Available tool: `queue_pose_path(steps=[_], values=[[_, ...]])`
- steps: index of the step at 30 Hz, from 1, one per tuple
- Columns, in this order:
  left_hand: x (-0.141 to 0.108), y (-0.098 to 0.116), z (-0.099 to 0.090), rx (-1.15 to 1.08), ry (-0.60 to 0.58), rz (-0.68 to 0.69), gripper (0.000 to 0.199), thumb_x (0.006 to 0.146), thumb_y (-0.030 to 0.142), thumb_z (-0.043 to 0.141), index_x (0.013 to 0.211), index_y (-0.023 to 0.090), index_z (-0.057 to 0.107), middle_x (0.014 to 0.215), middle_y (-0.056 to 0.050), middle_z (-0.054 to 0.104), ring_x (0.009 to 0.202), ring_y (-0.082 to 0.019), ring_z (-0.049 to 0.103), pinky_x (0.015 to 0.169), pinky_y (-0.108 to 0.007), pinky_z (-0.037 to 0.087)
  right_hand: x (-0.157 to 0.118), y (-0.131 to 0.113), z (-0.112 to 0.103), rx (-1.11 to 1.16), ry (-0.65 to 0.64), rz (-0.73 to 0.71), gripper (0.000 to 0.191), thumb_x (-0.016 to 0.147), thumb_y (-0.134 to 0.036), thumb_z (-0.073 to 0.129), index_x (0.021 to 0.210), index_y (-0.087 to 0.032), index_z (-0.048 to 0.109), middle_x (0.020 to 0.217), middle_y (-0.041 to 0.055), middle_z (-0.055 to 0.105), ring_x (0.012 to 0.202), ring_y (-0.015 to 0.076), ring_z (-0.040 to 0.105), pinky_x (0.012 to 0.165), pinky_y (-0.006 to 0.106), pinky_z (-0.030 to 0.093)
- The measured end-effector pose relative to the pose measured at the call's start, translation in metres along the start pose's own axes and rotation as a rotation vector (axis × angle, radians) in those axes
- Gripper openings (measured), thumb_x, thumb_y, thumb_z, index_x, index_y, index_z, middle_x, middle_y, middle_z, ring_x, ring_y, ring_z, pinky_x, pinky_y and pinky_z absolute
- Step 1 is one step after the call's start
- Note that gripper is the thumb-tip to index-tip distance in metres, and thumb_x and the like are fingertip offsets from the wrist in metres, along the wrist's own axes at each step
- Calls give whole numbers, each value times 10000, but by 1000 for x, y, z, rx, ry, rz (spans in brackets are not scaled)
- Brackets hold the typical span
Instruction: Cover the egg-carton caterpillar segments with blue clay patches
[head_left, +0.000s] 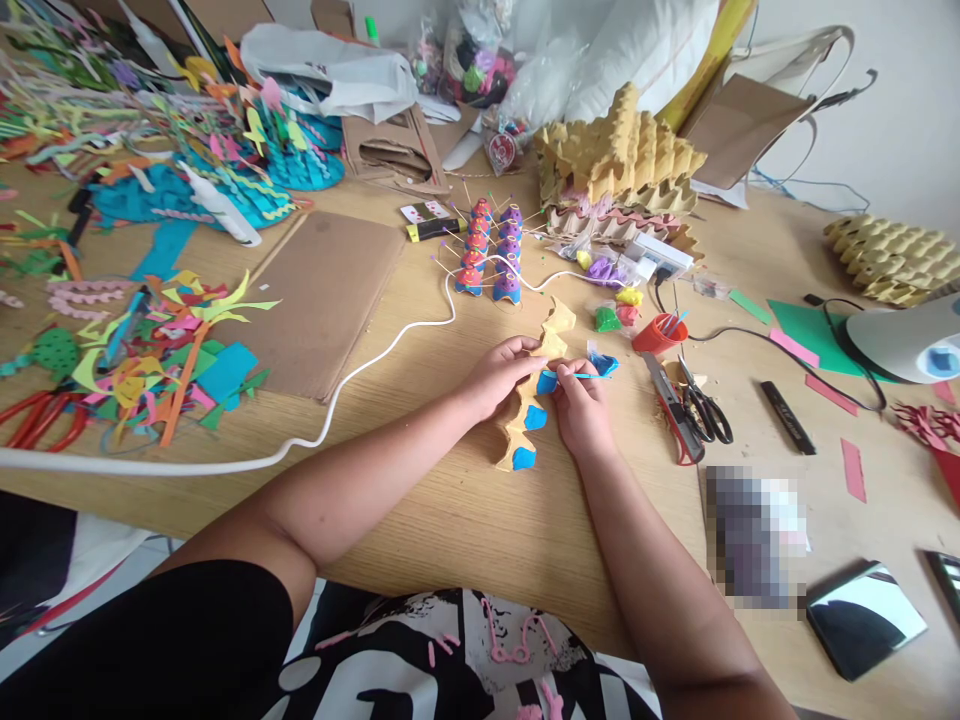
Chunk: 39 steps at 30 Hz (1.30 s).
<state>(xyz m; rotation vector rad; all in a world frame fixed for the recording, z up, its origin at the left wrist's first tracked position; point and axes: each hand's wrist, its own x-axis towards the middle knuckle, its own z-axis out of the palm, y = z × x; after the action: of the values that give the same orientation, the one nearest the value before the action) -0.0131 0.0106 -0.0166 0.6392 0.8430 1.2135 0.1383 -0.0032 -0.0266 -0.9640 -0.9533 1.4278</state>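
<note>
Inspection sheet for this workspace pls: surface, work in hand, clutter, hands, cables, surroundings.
Surface: wooden table, grain visible; spills, nothing seen
Work in hand: yellow carton strip, blue patches along one side
Clutter: paper scraps at left; box cutter and black scissors at right
Hands: left hand on strip, right hand holding thin blue stick
Cables: white cable across left side, black cable at right
Surroundings: pale wall, plastic bags behind

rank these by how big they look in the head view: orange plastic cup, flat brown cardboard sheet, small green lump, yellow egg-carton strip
1. flat brown cardboard sheet
2. yellow egg-carton strip, partly covered by fingers
3. orange plastic cup
4. small green lump
</note>
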Motion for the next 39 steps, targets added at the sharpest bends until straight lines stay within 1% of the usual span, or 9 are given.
queue_pose_path(steps=[7,11,14,20,24,27,31,34,39], values=[[-1,2,1,0,-5,-12,411,676,306,968,975,199,708,763,42,740,673,-110,627,738,-278,476,2,4,-2,-44,14,-1,535,775,-596,990,864,-283,565,839,-53,653,779,163,579,804,338,497],[-1,2,1,0,-3,-12,407,675,305,970,970,199,711,751,45,729,659,-104,607,723,-273,462,2,4,-3,-57,-12,-10,514,817,-588,964,875,-285,553,848,-50,648,786,164,590,810,343,514],[-2,2,2,0,-5,-9,401,674,307,968,962,201,710,764,38,742,677,-111,625,730,-275,470,2,3,-3,-36,-30,-16,491,840,-577,947,866,-287,553,852,-42,646,807,174,604,808,349,526],[-2,2,3,-6,2,0,430,652,312,971,973,193,711,759,36,741,673,-109,625,715,-273,456,0,0,-1,31,-33,1,483,785,-539,992,831,-277,589,907,-27,701,856,179,636,832,346,536],[-2,2,2,-15,-4,-12,441,654,312,980,975,191,701,781,34,748,694,-114,649,752,-282,486,0,1,-1,-2,-36,-15,469,794,-506,982,836,-274,576,945,-27,723,874,174,646,864,347,533],[-1,2,2,-15,2,-14,438,657,301,979,979,190,704,772,37,745,687,-111,652,747,-279,488,0,2,-1,-18,-29,-19,468,799,-497,980,837,-276,569,946,-29,727,869,172,642,865,346,527],[-2,2,2,-22,-8,-10,445,645,306,984,971,190,705,765,40,766,672,-107,659,737,-272,496,0,2,-1,2,-35,-14,467,797,-516,987,841,-275,589,947,-27,722,882,175,649,871,349,525],[-2,3,2,-23,-13,-4,464,624,320,992,960,192,698,770,41,783,674,-108,672,732,-265,501,1,3,-2,35,-23,-7,485,775,-549,1009,833,-273,615,902,-35,708,860,171,635,856,342,514],[-1,3,2,-6,-7,-3,467,623,320,983,971,191,699,745,51,756,656,-98,649,704,-257,478,1,4,-2,36,-14,0,508,754,-554,1032,835,-271,618,893,-45,722,838,160,622,844,327,501]])
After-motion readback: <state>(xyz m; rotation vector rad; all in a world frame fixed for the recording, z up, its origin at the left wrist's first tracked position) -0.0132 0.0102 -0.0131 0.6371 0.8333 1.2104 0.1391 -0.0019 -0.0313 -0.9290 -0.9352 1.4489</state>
